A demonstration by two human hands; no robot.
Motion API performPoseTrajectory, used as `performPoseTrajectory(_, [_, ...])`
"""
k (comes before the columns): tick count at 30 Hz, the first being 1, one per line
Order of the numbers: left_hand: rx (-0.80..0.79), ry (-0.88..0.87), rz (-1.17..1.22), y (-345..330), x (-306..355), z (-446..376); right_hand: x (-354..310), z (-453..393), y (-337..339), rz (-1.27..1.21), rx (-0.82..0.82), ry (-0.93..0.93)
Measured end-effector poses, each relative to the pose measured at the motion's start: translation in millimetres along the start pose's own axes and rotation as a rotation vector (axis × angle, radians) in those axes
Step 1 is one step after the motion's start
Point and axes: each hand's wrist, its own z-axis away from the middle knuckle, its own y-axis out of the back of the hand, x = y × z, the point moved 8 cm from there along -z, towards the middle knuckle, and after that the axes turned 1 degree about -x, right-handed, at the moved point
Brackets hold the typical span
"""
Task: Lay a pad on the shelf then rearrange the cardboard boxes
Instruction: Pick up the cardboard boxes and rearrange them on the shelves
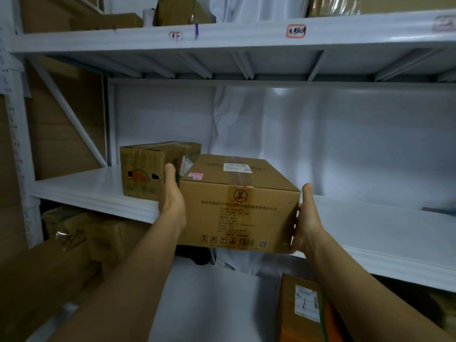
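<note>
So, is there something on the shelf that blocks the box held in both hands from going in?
Partly. The printed box stands on the white pad just left of the held box, close to the left hand. Straight behind and to the right, the shelf surface looks free, so nothing visible blocks that way.

Box print (pixel 238 219) blurred; shelf labels (pixel 295 31) unreadable.

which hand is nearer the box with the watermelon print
Left. The left hand grips the left side of the taped cardboard box, right beside the watermelon box. The right hand grips the opposite side, farther away.
</note>
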Motion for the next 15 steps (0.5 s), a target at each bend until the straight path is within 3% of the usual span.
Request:
performPoseTrajectory(6, [-0.199, 0.145, -0.148, 6, -13, 59, 15, 43, 26, 0.033, -0.039, -0.047])
performPoseTrajectory(15, [-0.202, 0.373, -0.350, 44, -48, 147, 49, 109, 64, -0.041, -0.119, -0.223])
